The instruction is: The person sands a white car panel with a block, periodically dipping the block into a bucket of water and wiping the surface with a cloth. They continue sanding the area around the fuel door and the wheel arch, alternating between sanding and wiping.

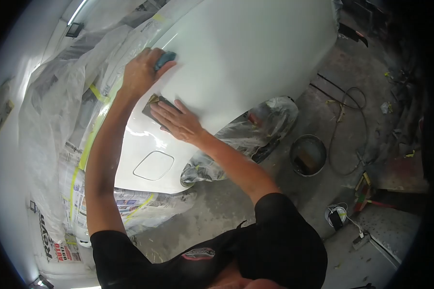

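My left hand (144, 70) is closed around a small blue sponge (166, 60) at the upper left edge of a white car body panel (226, 58). Lower down, my right hand (178, 121) presses a piece of dark grey sandpaper (150, 111) flat against the same panel, fingers stretched over it. A brownish corner of the sandpaper curls up near the fingertips. Below my right hand is the outline of a fuel flap (154, 165). Wet streaks shine on the white paint between the hands and the flap.
Plastic sheeting (48, 115), newspaper (130, 200) and yellow-green tape (84, 156) cover the car's left side. Plastic wraps the wheel (270, 125). On the floor stand a bucket of water (308, 155), a looped hose (366, 130) and a white spool with a cable (336, 216).
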